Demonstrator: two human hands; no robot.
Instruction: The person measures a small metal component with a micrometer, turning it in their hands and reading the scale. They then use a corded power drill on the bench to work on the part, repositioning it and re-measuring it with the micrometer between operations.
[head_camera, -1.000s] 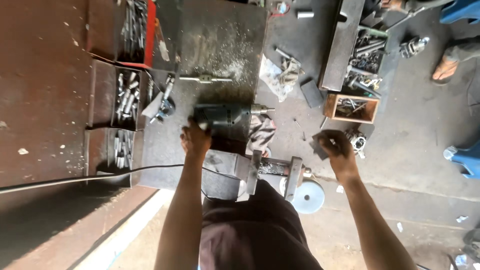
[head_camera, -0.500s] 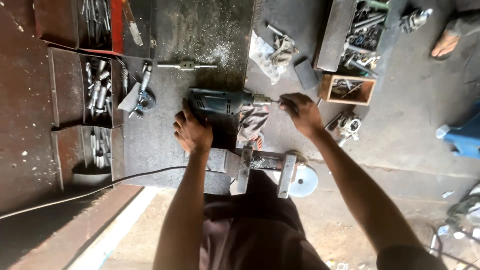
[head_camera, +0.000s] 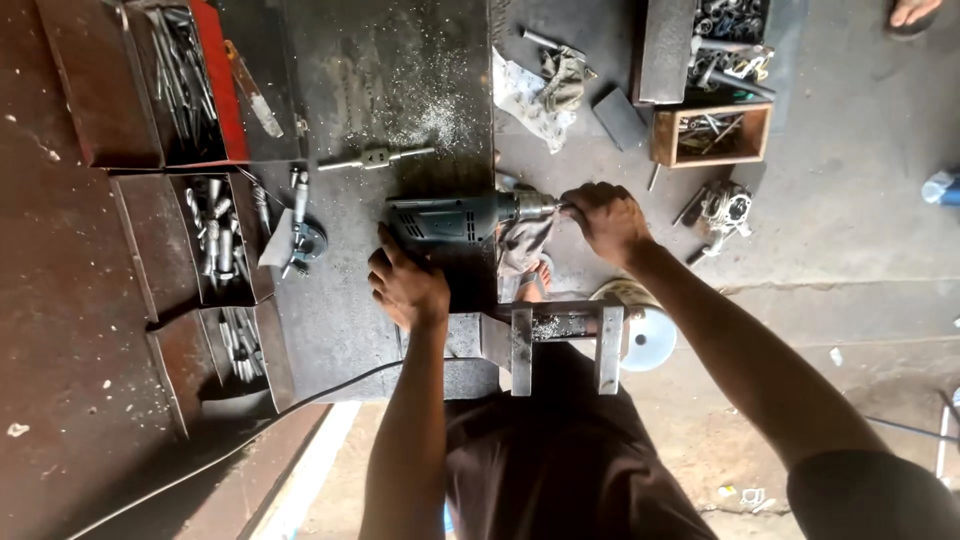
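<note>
A dark green electric drill (head_camera: 455, 218) lies on its side on the metal workbench (head_camera: 370, 90), its chuck (head_camera: 530, 207) pointing right past the bench edge. My left hand (head_camera: 405, 285) grips the drill's handle from below. My right hand (head_camera: 603, 215) is closed around the tip of the chuck. A grey rag (head_camera: 522, 245) hangs under the chuck. Just below the drill a bench vise (head_camera: 555, 335) is bolted at the bench's near edge.
An open red toolbox (head_camera: 190, 90) with tiered trays of bits and taps (head_camera: 220, 240) stands at the left. A tap wrench (head_camera: 375, 157) lies on the bench. On the floor are a wooden box of parts (head_camera: 712, 135), cloths (head_camera: 545, 85) and a grinding disc (head_camera: 650, 335).
The view has shifted closer. My right hand came from the floor parts to the drill's chuck and now grips it. My left hand stays on the drill's handle.
</note>
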